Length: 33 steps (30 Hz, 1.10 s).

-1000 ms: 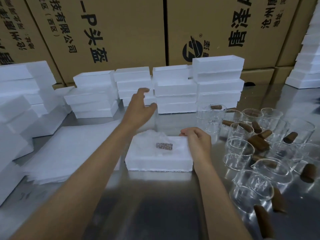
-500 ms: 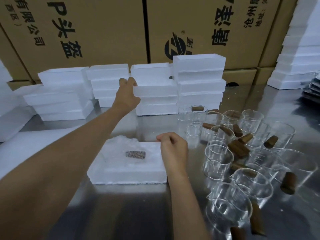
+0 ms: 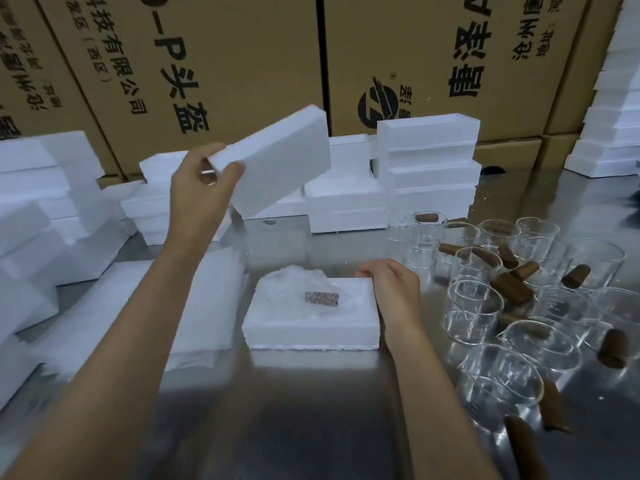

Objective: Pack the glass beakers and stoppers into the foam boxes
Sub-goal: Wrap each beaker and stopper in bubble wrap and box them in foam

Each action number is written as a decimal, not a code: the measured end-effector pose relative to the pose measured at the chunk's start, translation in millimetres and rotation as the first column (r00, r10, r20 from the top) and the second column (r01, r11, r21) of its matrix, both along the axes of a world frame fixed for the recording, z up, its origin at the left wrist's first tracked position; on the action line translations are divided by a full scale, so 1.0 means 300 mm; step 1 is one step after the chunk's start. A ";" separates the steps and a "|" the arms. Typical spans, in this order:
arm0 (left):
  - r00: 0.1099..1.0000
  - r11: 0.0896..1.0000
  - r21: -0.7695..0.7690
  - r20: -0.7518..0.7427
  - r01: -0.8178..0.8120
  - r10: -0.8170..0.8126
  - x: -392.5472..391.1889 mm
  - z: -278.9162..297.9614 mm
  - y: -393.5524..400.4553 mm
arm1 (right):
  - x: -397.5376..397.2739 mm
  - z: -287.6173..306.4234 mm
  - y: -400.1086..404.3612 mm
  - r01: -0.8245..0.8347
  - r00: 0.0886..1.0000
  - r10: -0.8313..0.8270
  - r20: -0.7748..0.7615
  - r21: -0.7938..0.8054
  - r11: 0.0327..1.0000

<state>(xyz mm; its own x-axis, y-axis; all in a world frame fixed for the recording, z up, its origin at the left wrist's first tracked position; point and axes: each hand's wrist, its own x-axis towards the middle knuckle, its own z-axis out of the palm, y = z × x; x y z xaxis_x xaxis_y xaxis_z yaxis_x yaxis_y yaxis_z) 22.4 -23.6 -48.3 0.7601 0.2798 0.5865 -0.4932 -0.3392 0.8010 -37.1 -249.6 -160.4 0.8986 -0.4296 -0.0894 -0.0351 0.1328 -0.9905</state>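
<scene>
A tilted white foam lid [image 3: 277, 164] is held in the left hand [image 3: 202, 195] above the shiny steel table [image 3: 311, 410]; a white foam box [image 3: 311, 327] is gripped by the right hand [image 3: 394, 292]; brown printed cardboard cartons [image 3: 242, 57] are stacked behind.

Foam boxes, beakers and stoppers on the steel table

A white foam lid [image 3: 277, 164] hangs tilted above the packed foam box [image 3: 311, 323]; clear glass beakers [image 3: 474, 306] and brown stoppers [image 3: 512, 289] cluster just right.

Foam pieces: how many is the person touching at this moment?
2. One foam slab is held tilted in the air by the left hand; the foam box lies on the table with the right hand at its far right corner. No others are visibly touched.
</scene>
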 end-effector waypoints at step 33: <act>0.725 0.895 -0.435 -0.584 0.100 -0.365 -0.170 -0.258 -0.045 | -0.039 0.050 -0.036 -0.239 0.970 0.243 -0.033 0.087 0.967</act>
